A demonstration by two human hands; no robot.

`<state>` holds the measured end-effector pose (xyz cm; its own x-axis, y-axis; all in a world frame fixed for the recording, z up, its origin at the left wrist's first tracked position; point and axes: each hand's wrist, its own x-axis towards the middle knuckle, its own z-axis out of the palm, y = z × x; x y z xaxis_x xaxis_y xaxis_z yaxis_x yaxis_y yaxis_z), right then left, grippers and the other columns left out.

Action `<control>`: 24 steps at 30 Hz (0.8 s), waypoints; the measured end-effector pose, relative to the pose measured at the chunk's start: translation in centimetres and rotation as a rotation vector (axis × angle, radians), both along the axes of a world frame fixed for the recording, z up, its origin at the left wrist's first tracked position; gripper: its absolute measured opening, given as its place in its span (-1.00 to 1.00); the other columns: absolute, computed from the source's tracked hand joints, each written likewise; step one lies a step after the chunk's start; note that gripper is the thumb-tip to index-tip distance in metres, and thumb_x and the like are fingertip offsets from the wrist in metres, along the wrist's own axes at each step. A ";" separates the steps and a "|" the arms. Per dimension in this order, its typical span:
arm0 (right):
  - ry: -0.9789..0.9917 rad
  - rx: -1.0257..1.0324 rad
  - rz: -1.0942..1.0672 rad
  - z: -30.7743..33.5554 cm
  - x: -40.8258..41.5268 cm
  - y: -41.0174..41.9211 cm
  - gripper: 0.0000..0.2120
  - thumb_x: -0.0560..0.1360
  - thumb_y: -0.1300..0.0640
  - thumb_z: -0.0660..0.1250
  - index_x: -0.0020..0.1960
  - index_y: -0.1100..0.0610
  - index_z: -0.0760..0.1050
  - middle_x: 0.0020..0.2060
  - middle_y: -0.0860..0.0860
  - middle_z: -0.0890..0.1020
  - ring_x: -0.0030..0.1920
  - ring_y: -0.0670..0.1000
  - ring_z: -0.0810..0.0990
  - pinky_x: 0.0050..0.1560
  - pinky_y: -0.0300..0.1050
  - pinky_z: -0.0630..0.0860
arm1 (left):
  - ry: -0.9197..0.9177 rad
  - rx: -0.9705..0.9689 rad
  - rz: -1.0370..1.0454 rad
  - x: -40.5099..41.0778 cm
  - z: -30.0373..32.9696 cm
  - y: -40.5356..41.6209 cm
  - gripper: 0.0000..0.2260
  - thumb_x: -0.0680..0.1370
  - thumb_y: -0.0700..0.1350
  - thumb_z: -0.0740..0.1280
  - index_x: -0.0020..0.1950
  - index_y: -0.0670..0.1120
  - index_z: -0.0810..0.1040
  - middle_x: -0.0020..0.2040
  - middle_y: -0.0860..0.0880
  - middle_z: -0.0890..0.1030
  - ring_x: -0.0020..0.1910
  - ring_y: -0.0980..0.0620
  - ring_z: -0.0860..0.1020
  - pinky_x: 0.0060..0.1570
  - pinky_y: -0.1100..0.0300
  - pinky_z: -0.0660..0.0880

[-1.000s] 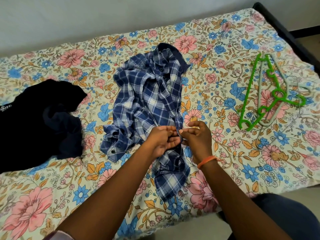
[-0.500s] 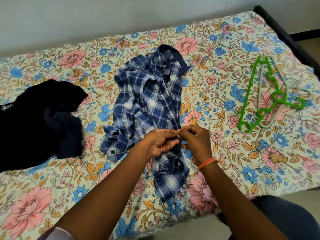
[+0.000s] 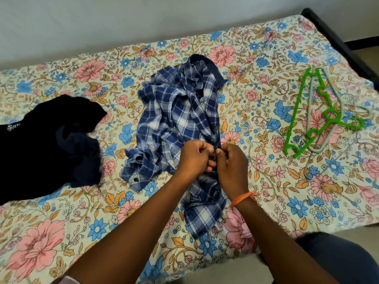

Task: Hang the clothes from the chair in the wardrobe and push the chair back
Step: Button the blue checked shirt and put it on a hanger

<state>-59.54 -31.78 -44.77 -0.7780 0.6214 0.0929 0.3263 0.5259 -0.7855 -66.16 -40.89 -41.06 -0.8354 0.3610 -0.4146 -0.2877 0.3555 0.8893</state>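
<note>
A blue plaid shirt (image 3: 180,119) lies crumpled on the bed (image 3: 256,111), its long axis running from the dark collar at the far end, near the wall, down to the hem at the near edge of the mattress; one cuffed sleeve spills out to the left. Both hands meet over the lower front of the shirt: the left hand (image 3: 195,157) and the right hand (image 3: 232,165) have their fingers curled and pinch the dark front edge of the fabric between them, knuckles nearly touching. An orange band (image 3: 245,197) circles the right wrist. Compared with a second ago, the hands sit at much the same spot on the shirt, pressed a little closer together, and the shirt keeps its lie on the bed. To the left rests a heap of dark clothes (image 3: 47,144), cut off by the frame edge, with white lettering too partial to read. To the right, well apart from the shirt, a green hanger (image 3: 297,111) lies partly over a grey hanger (image 3: 320,144). What the fingertips hold exactly, button or plain placket, is hidden by the hands. A dark-clad knee (image 3: 338,261) shows at the lower right corner.
</note>
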 end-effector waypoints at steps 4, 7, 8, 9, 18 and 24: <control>0.044 -0.102 -0.040 0.3 -0.1 0.0 -0.91 0.57 0.19 0.31 -0.06 0.18 0.57 -0.17 0.03 0.59 -0.20 -0.07 0.51 -0.23 -0.48 0.31 | -0.030 0.017 0.021 0.2 -0.4 -0.1 -0.87 0.63 -0.22 0.29 -0.02 -0.25 0.60 -0.22 -0.16 0.65 -0.34 0.02 0.63 -0.32 0.14 0.60; 0.078 -0.191 -0.081 0.7 0.0 -0.3 -0.92 0.54 0.19 0.37 -0.02 0.19 0.62 -0.16 0.01 0.64 -0.21 -0.14 0.56 -0.23 -0.51 0.38 | -0.038 0.015 0.036 0.1 -0.5 -0.1 -0.87 0.62 -0.22 0.31 -0.03 -0.25 0.61 -0.22 -0.17 0.66 -0.32 0.01 0.62 -0.31 0.14 0.60; 0.091 -0.214 -0.086 0.8 0.1 -0.3 -0.93 0.53 0.20 0.39 -0.02 0.19 0.63 -0.18 0.01 0.65 -0.22 -0.15 0.57 -0.24 -0.50 0.40 | -0.043 0.009 0.043 0.1 -0.5 -0.1 -0.87 0.61 -0.22 0.31 -0.04 -0.25 0.62 -0.22 -0.18 0.67 -0.32 0.01 0.62 -0.30 0.14 0.60; 0.099 -0.231 -0.092 1.0 0.1 -0.4 -0.94 0.52 0.21 0.41 -0.03 0.18 0.63 -0.19 0.00 0.66 -0.23 -0.16 0.59 -0.25 -0.49 0.43 | -0.051 0.006 0.052 0.0 -0.6 -0.1 -0.87 0.61 -0.22 0.31 -0.06 -0.24 0.62 -0.21 -0.18 0.67 -0.31 0.01 0.62 -0.29 0.14 0.60; 0.138 -0.464 -0.071 1.3 0.1 -0.1 -0.91 0.46 0.29 0.43 -0.20 0.20 0.68 -0.22 0.04 0.68 -0.14 0.05 0.66 -0.07 -0.06 0.61 | -0.189 0.048 0.129 -0.3 -0.1 -0.3 -0.88 0.60 -0.23 0.33 -0.03 -0.25 0.64 -0.26 -0.14 0.62 -0.38 0.05 0.54 -0.42 0.26 0.49; 0.155 -0.368 -0.036 1.4 0.3 0.1 -0.92 0.39 0.26 0.54 -0.13 0.22 0.69 -0.22 0.03 0.69 -0.17 -0.03 0.67 -0.10 -0.22 0.59 | -0.283 0.119 0.152 -0.7 0.4 -0.7 -0.92 0.56 -0.28 0.35 -0.07 -0.26 0.62 -0.28 -0.14 0.61 -0.38 0.05 0.54 -0.37 0.24 0.54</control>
<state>-59.22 -31.69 -43.39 -0.7492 0.6618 -0.0268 0.2024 0.1902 -0.9607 -66.84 -41.62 -40.62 -0.7412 0.3006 -0.6002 -0.5708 0.1884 0.7992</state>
